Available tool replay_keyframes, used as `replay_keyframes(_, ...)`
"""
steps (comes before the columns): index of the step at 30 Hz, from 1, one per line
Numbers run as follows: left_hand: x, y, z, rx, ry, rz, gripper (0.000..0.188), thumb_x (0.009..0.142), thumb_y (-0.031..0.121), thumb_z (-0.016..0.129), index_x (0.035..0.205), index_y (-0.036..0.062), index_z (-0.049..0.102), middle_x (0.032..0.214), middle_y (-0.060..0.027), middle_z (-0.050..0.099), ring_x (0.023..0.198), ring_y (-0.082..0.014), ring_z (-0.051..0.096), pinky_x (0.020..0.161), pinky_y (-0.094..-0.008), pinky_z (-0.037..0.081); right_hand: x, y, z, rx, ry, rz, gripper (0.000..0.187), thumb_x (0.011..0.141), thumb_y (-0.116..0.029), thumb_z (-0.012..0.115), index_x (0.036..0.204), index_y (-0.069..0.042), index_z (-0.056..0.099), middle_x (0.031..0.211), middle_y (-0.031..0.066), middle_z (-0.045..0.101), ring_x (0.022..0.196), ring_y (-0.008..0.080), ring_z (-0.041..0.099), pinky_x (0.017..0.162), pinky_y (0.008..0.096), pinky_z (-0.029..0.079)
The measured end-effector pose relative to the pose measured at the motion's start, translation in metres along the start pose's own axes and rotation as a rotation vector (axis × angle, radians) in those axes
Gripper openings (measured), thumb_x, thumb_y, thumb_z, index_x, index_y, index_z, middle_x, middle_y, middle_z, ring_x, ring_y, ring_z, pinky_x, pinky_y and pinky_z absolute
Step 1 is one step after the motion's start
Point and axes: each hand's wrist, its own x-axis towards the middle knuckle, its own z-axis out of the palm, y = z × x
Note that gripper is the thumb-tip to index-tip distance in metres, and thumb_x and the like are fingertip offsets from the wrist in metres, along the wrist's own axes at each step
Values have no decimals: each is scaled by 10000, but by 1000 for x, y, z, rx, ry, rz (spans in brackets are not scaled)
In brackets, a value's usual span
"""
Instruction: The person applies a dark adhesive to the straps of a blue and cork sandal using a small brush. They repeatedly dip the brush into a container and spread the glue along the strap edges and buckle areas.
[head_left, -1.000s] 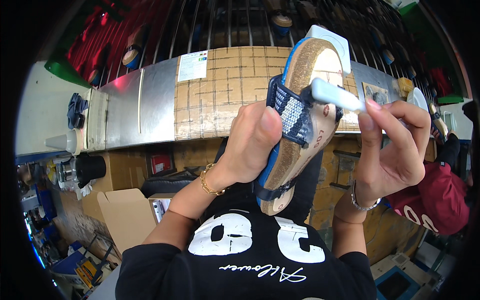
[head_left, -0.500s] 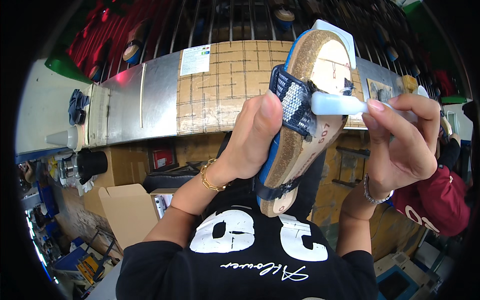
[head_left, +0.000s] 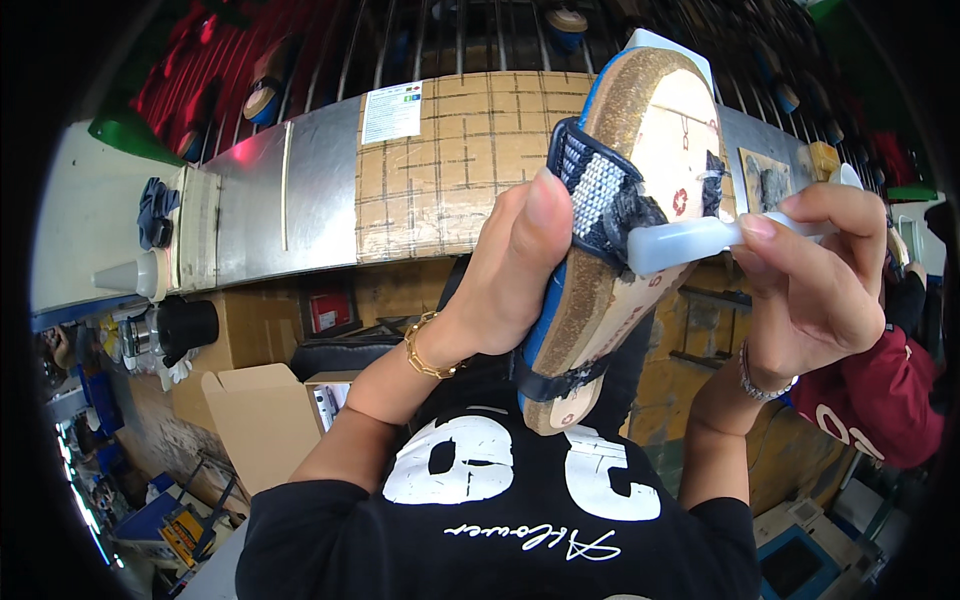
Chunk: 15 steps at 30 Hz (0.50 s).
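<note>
A sandal [head_left: 607, 292] is being clamped by the left hand [head_left: 515, 268], a plastic tool [head_left: 685, 244] pinched by the right hand [head_left: 812, 305] at three o'clock. Steadiness is being advised.

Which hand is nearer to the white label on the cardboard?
Left. The left hand, gripping the sandal, is right of the label and nearer the person; the right hand, holding a pale tool, is farther right, past the sandal.
</note>
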Motion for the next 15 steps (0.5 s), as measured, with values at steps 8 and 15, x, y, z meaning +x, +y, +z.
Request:
replay_keyframes(8, 0, -9, -7, -5, -83, 4, 1042, 886, 863, 224, 1176, -55, 622, 978, -143, 720, 923, -184, 700, 801, -304, 547, 3, 13, 1, 264, -66, 120, 293, 637, -39, 782, 930, -50, 776, 954, 132, 575, 825, 203, 517, 722, 290, 367)
replay_keyframes(15, 10, 3, 3, -258, 98, -22, 936, 973, 752, 144, 1380, -20, 481, 1229, -161, 647, 1075, -191, 672, 910, -319, 555, -8, 9, 44, 138, 238, 347, 251, 713, 12, 808, 954, -57, 804, 817, 41, 590, 765, 134, 556, 669, 240, 416)
